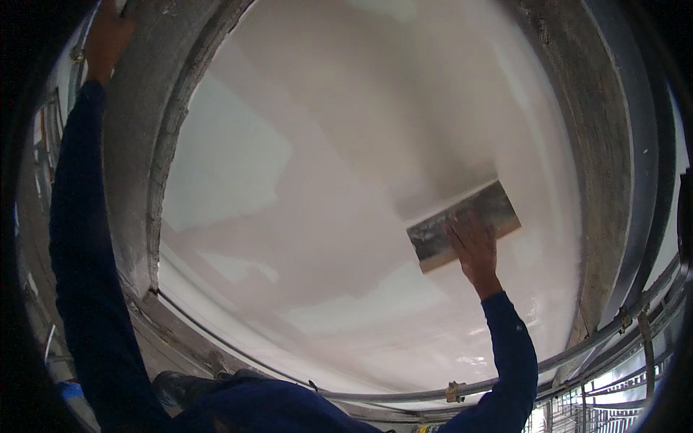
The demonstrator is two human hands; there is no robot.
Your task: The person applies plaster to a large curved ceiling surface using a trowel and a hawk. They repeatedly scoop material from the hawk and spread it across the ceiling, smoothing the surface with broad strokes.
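My right hand is on a wide, flat finishing blade with a dark face and a wooden-coloured lower edge, its fingers gripping it against a smooth, pale pinkish surface with lighter, patchy areas. My left hand reaches up to the upper left, at the edge of a grey concrete border; its fingers run out of sight, so I cannot make out their grip.
Concrete edging frames the pale surface on the right too. Curved-looking metal tubes with clamps cross the lower edge and right side. Metal bars and daylight show at the lower right. My dark-sleeved arms and body fill the lower edge.
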